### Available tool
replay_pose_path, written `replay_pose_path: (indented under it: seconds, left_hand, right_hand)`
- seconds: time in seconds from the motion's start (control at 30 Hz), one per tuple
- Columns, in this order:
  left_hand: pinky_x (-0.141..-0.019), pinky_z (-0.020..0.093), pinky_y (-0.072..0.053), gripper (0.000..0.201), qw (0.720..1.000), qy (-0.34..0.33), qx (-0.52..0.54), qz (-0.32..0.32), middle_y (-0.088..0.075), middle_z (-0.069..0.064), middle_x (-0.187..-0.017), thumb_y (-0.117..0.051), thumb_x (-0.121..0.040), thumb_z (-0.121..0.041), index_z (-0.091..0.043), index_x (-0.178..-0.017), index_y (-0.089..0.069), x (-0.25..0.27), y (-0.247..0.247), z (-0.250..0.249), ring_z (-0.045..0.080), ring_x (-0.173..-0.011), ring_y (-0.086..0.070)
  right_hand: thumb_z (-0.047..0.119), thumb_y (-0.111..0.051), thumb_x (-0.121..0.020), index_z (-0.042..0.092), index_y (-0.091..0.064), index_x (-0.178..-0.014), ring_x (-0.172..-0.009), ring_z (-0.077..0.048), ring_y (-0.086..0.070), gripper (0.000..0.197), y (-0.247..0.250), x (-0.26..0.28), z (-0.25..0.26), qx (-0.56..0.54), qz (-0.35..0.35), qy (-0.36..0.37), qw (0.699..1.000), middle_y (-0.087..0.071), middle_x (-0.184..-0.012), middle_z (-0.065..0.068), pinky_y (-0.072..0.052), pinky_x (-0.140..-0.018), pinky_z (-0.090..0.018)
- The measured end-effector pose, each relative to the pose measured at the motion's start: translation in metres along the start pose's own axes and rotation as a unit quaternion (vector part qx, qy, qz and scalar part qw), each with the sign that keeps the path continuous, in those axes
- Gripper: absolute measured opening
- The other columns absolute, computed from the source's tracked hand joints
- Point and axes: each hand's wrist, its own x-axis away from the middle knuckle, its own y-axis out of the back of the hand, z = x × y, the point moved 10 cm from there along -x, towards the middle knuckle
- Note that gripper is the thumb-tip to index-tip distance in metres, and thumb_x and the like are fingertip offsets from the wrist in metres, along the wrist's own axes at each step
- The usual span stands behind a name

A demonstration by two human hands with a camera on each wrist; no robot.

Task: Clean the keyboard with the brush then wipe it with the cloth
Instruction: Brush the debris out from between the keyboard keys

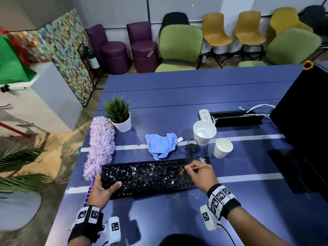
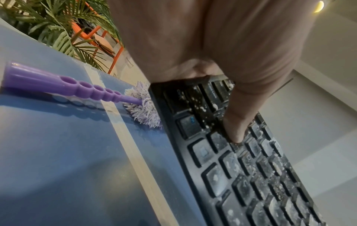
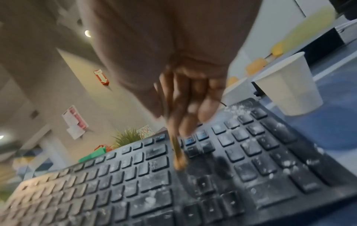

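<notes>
A black keyboard (image 1: 152, 176) speckled with white crumbs lies near the front of the blue table (image 1: 195, 89). My left hand (image 1: 104, 187) grips its left end, thumb lying on the keys (image 2: 233, 131). My right hand (image 1: 197, 173) pinches a thin wooden-handled brush (image 1: 183, 170), its bristles on the keys left of the number pad; in the right wrist view the brush (image 3: 178, 156) is blurred. A crumpled blue cloth (image 1: 161, 144) lies just behind the keyboard.
A purple fluffy duster (image 1: 101, 146) lies left of the keyboard, its handle (image 2: 63, 87) beside my left wrist. A potted plant (image 1: 119, 116), two white cups (image 1: 204, 132) (image 1: 222, 148), a black cable (image 1: 191, 148), a power strip (image 1: 205, 115) and a dark monitor (image 1: 305, 110) stand behind and right.
</notes>
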Motion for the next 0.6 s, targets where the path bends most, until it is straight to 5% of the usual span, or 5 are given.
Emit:
replay_pose_path:
  seconds: [0.07, 0.2, 0.33, 0.47, 0.6]
  left_hand:
    - [-0.091, 0.039, -0.048, 0.050, 1.000, -0.002, -0.002, -0.004, -0.069, 0.009, -0.104, -0.079, -0.069, 0.003, -0.016, -0.107, -0.052, 0.000, 0.001, -0.001, 0.023, -0.094, -0.065]
    - [-0.089, 0.036, -0.048, 0.055, 1.000, 0.001, -0.009, -0.003, -0.068, 0.010, -0.105, -0.079, -0.069, 0.003, -0.011, -0.114, -0.051, 0.000, 0.001, 0.000, 0.025, -0.096, -0.065]
    - [-0.089, 0.035, -0.047, 0.056, 1.000, 0.003, -0.013, -0.007, -0.068, 0.009, -0.105, -0.079, -0.069, 0.002, -0.011, -0.115, -0.051, 0.001, 0.001, -0.001, 0.024, -0.096, -0.064]
    - [-0.086, 0.032, -0.046, 0.055, 1.000, 0.003, -0.020, -0.008, -0.068, 0.008, -0.103, -0.079, -0.070, 0.001, -0.012, -0.114, -0.051, 0.001, 0.000, -0.005, 0.021, -0.093, -0.064]
    - [-0.091, 0.039, -0.048, 0.055, 1.000, 0.007, -0.023, -0.006, -0.069, 0.009, -0.104, -0.080, -0.069, 0.001, -0.014, -0.113, -0.051, 0.000, 0.002, -0.001, 0.024, -0.095, -0.065]
  right_hand:
    - [0.023, -0.069, -0.085, 0.023, -0.066, -0.068, -0.063, -0.005, -0.062, 0.017, 0.012, 0.000, 0.008, -0.029, -0.059, 0.036, 0.997, -0.066, -0.064, 0.014, -0.052, -0.063, -0.021]
    - [0.032, -0.067, -0.084, 0.026, -0.061, -0.066, -0.060, -0.005, -0.061, 0.019, -0.003, 0.003, 0.008, 0.020, 0.020, 0.036, 0.999, -0.066, -0.063, 0.011, -0.054, -0.062, -0.028]
    - [0.028, -0.066, -0.087, 0.028, -0.060, -0.069, -0.059, -0.006, -0.061, 0.019, 0.006, 0.009, 0.023, -0.015, -0.016, 0.085, 0.996, -0.065, -0.062, 0.011, -0.051, -0.058, -0.021]
    - [0.036, -0.061, -0.084, 0.031, -0.060, -0.063, -0.065, -0.001, -0.063, 0.022, -0.031, 0.020, 0.002, 0.051, 0.095, 0.048, 0.993, -0.068, -0.068, 0.015, -0.056, -0.065, -0.028]
    - [0.028, -0.064, -0.089, 0.031, -0.062, -0.073, -0.058, -0.003, -0.059, 0.016, -0.009, 0.026, 0.009, -0.015, -0.021, 0.095, 0.995, -0.063, -0.063, 0.018, -0.049, -0.056, -0.019]
